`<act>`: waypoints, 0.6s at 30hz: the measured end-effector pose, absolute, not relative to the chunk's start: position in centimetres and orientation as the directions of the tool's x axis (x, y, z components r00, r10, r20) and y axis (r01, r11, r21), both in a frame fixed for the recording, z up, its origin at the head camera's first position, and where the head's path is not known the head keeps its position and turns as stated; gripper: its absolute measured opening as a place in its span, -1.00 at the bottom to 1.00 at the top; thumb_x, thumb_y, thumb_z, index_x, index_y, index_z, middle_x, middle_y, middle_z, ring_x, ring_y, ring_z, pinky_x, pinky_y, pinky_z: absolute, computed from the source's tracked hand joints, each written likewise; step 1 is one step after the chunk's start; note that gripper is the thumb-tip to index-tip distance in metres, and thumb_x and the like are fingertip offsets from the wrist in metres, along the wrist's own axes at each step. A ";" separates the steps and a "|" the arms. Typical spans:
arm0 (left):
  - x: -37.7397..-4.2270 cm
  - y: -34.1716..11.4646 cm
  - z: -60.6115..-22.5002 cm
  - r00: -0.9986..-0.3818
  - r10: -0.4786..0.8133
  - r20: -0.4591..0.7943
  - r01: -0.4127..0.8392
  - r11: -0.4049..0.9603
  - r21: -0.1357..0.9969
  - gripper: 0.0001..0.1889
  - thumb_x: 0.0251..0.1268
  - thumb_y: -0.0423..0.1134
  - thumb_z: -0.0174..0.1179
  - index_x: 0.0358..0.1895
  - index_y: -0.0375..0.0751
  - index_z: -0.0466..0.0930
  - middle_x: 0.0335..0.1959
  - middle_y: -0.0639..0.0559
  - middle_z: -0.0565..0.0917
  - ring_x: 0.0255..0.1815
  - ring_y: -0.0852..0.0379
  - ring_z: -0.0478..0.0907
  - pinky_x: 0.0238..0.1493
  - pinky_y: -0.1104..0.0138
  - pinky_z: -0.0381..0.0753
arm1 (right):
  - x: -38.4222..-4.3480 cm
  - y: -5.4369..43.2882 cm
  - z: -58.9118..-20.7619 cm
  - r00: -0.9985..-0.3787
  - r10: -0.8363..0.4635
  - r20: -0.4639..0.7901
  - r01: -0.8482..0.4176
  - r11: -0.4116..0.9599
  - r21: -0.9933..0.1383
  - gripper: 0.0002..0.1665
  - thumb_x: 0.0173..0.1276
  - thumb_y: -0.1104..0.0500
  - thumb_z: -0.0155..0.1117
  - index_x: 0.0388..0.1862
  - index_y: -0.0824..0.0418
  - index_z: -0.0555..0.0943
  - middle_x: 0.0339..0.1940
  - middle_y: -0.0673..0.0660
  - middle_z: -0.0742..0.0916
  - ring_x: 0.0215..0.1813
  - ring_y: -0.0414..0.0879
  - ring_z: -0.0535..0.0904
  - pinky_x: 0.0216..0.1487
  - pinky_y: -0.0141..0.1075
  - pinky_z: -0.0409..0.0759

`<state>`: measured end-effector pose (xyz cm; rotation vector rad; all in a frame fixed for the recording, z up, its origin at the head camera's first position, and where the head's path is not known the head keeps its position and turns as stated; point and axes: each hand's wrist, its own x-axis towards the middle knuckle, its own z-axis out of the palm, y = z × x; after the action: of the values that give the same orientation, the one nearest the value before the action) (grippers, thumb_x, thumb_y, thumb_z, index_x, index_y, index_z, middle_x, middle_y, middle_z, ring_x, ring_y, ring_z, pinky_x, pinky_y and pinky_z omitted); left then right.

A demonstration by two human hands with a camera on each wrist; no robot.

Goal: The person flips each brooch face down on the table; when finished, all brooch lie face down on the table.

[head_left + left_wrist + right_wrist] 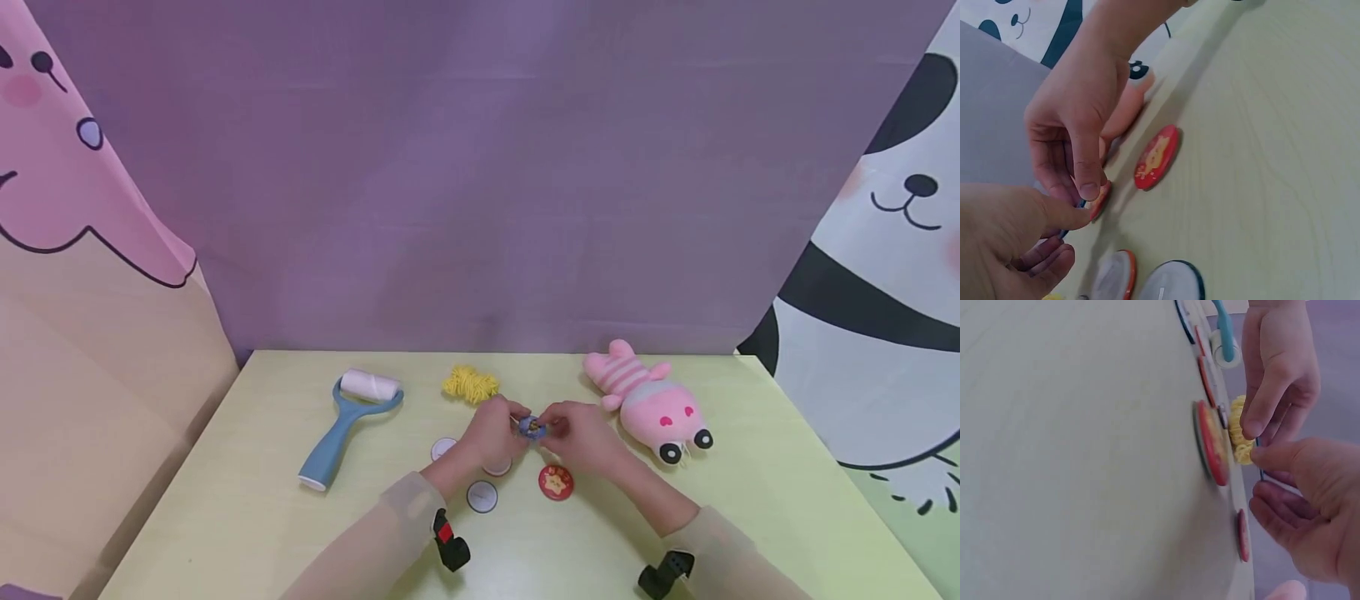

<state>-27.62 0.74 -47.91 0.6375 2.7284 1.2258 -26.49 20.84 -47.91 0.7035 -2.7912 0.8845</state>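
Over the middle of the table, both hands pinch a small round blue badge (532, 428) between thumbs and fingers. My left hand (491, 432) is on its left edge and my right hand (579, 435) on its right. Edge-on, the badge is a thin dark line in the right wrist view, partly covered by fingers. Below the hands lies a red badge (556, 482) with a yellow figure, face up. Badges with pale backs, one dark-rimmed (482, 497) and another (443, 448), lie by the left forearm. A further red badge (1244, 535) lies beyond, near the right hand.
A blue-handled lint roller (339, 433) lies at the left. Behind the hands sits a bundle of yellow cord (470, 384). A pink striped plush toy (652, 404) lies at the right, close to the right hand. A purple cloth (480, 183) hangs behind the table.
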 end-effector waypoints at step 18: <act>-26.4 -1.3 -46.0 -0.923 0.290 0.254 0.332 0.264 0.905 -0.64 0.24 -0.30 0.56 0.09 -0.28 0.80 -0.02 -0.14 0.86 -0.09 0.02 0.86 -0.07 0.44 0.79 | -26.2 22.2 -44.2 -0.880 -0.404 0.250 -0.442 0.499 -0.746 -0.75 0.36 0.19 0.56 -0.01 0.16 0.79 -0.18 0.06 0.83 -0.18 -0.16 0.76 -0.06 -0.39 0.75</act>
<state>-26.43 -1.32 -46.04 0.6226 2.5264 1.8253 -26.18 22.18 -44.24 0.7576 -2.6825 1.3544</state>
